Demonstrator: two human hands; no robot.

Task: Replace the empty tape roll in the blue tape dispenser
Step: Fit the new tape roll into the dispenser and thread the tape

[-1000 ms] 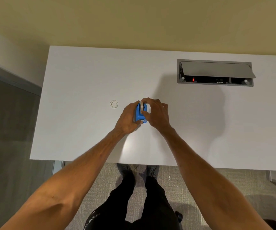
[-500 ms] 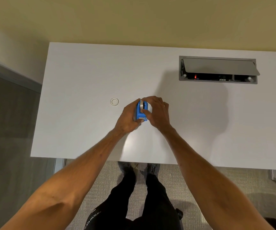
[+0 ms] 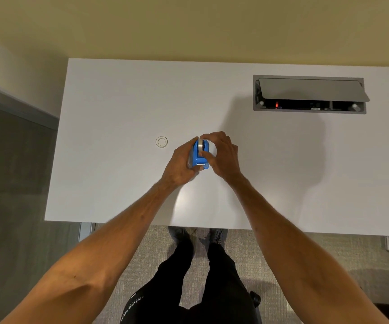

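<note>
With the left hand (image 3: 179,166) clamping the blue tape dispenser (image 3: 200,157) mid-table and the right hand (image 3: 221,155) pinching its tape roll (image 3: 200,144), seating the roll squarely seemed wise.

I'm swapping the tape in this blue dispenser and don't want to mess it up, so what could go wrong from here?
1. The right hand is working the tape roll into the blue dispenser; it may seat crooked and jam.
2. The left hand grips close to the metal cutter, so a slip could nick a finger.
3. The small clear ring lies loose on the table and could get knocked off.
</note>
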